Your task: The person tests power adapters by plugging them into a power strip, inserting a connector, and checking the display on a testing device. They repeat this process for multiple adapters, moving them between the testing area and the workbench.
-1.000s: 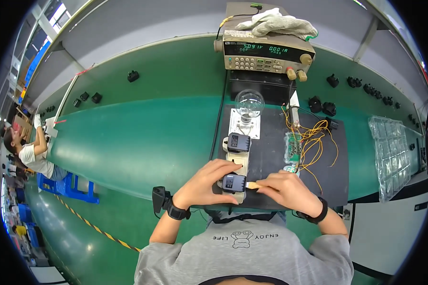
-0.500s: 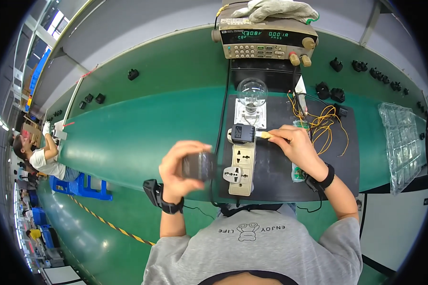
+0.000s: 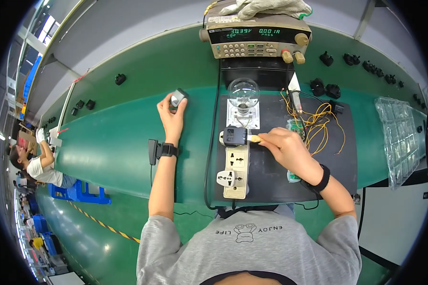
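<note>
My left hand (image 3: 170,112) reaches over the green tabletop on the left, fingers closed round a small dark power adapter (image 3: 178,97) whose light grey face shows. In a pinch, my right hand (image 3: 284,145) grips a yellowish cable plug (image 3: 255,138) at the side of a black power adapter (image 3: 234,136). That adapter sits at the far end of a cream power strip (image 3: 236,164); whether the plug is fully in cannot be made out. Nearer me, a white round socket adapter (image 3: 226,178) is plugged into the strip. A clear glass bulb (image 3: 244,92) stands behind on a white base.
Beyond the bulb is a bench meter (image 3: 257,40) with a lit display and a work glove (image 3: 266,7) on top. Orange wires (image 3: 321,126) tangle over a black mat (image 3: 271,175). Clear plastic trays (image 3: 398,142) lie at right. Several black adapters (image 3: 352,59) line the back. Another person (image 3: 43,164) works at far left.
My left hand has moved forward and left with the power adapter, away from the power strip. My right hand keeps its pinch on the plug. The meter's reading has dropped.
</note>
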`<act>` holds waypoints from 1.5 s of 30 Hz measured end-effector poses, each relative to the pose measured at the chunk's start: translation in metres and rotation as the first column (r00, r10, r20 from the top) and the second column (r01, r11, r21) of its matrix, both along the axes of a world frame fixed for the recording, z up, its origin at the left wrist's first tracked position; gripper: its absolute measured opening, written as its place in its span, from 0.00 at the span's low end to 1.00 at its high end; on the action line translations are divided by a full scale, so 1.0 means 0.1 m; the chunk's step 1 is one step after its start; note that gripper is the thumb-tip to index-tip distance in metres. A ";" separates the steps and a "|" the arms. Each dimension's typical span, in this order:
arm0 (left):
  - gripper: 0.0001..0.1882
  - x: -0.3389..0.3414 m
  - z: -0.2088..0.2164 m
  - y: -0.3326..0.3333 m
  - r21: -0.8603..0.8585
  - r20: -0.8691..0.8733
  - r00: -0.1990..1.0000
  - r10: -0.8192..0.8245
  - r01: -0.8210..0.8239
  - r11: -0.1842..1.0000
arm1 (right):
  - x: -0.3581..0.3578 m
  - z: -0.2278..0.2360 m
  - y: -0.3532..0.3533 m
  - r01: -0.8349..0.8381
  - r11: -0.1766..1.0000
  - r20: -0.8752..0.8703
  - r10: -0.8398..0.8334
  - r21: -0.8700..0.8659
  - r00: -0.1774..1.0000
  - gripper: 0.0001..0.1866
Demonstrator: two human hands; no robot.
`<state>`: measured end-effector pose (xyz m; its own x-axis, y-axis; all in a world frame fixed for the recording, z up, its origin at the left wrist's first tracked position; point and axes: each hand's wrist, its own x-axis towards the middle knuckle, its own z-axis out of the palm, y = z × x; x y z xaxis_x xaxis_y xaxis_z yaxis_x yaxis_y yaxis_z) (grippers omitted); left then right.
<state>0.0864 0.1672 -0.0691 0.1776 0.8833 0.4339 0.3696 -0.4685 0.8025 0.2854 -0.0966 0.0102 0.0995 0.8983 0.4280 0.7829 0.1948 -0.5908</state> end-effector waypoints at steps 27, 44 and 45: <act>0.43 0.40 -0.11 0.74 -0.003 0.281 0.930 0.236 -0.245 0.970 | 2.27 0.02 -0.34 0.478 0.875 -0.221 -0.483 -0.080 0.848 0.27; 0.27 0.04 -0.10 -0.14 -0.065 0.302 0.952 0.050 -0.031 0.997 | -0.27 0.47 -0.34 -0.252 0.913 -0.098 0.233 -0.320 0.968 0.34; 0.26 0.07 -0.08 -0.14 -0.037 0.200 0.976 0.081 -0.075 0.996 | -0.32 0.42 -0.30 -0.270 0.904 -0.104 0.249 -0.332 0.963 0.34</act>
<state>0.0933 0.1528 -0.0773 0.0191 0.9038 0.4275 0.2335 -0.4198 0.8771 0.2536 -0.1268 0.0526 -0.1420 0.9855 0.0927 0.6943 0.1659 -0.7003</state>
